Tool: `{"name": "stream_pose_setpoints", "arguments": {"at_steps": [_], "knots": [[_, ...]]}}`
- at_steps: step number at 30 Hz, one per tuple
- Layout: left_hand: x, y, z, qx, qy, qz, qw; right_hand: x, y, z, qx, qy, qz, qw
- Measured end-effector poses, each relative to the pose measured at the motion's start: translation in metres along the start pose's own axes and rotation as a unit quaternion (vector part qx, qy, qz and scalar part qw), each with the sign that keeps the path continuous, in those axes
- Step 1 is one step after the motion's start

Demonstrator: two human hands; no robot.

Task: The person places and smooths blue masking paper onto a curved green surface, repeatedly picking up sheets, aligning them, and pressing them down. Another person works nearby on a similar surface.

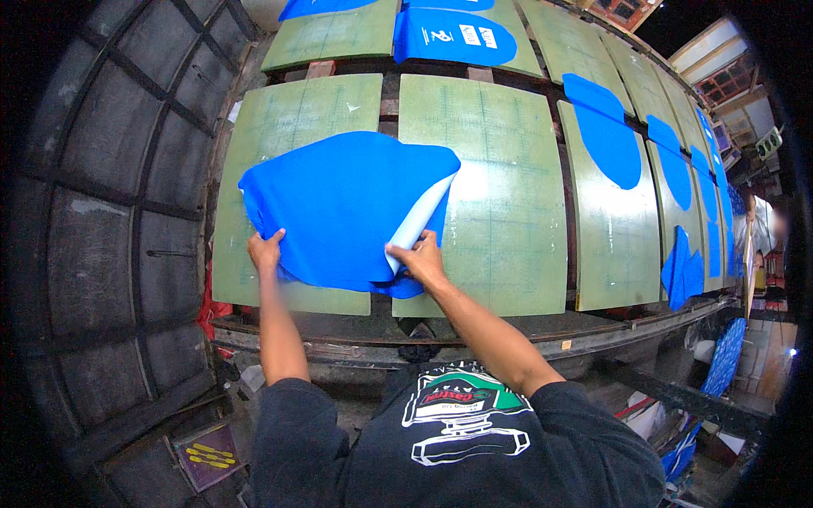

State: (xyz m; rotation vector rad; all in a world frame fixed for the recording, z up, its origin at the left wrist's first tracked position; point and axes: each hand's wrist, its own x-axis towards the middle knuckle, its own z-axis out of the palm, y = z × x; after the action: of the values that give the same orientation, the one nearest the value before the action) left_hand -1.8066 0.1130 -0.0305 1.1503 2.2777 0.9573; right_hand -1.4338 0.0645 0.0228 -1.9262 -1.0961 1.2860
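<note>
A blue fabric piece (346,203) with a pale underside spreads across two green boards, the left board (298,114) and the right board (508,254). My left hand (265,251) pinches its near left edge, thumb on top. With my right hand (420,257) I grip the near right edge, where the cloth folds over and its whitish back shows. Part of the fabric's right side lies beneath that fold. Faint ruled grid lines mark both boards.
Beyond lies a blue panel (454,38) with white print. More blue pieces (613,140) rest on boards to the right, one of them crumpled (683,270). A dark panelled wall (120,159) rises at left. A metal rail (508,349) borders the near edge. Another person (765,222) is at far right.
</note>
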Motion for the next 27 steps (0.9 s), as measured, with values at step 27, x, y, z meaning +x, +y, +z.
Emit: {"name": "stream_pose_setpoints", "arguments": {"at_steps": [27], "knots": [[-0.135,0.1,0.034,-0.231,-0.316,-0.192,0.9,0.027,0.083,-0.104,0.395,0.06,0.103,0.911]]}}
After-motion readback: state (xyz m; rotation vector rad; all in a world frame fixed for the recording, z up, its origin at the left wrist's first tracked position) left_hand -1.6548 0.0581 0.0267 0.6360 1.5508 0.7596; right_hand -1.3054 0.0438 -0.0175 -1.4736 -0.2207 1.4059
